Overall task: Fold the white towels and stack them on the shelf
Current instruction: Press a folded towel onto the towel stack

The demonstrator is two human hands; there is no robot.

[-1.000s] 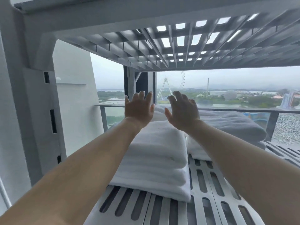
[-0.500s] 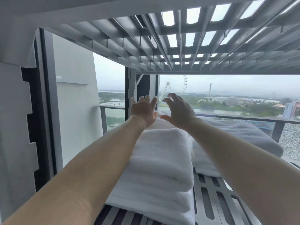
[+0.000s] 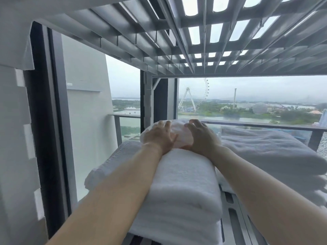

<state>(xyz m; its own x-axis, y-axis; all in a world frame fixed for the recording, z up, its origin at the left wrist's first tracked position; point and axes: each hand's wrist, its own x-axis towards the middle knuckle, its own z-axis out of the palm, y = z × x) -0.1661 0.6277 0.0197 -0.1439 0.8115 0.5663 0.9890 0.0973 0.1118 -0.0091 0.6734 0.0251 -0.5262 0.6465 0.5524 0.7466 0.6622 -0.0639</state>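
"On the slatted shelf [image 3: 227,230] — where's the towel stack [image 3: 184,188]?"

"Lying on it, under both forearms; a second towel pile [image 3: 276,156] lies just right of the stack."

"And the hands?"

"Left hand [image 3: 158,138] and right hand [image 3: 203,138] press a rounded towel [image 3: 178,131] behind the stack — fingers [image 3: 166,126] spread, the right ones arched over it."

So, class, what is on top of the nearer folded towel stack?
On the stack, the left hand and right hand rest on a rounded white towel; whatever lies beneath their palms is covered.
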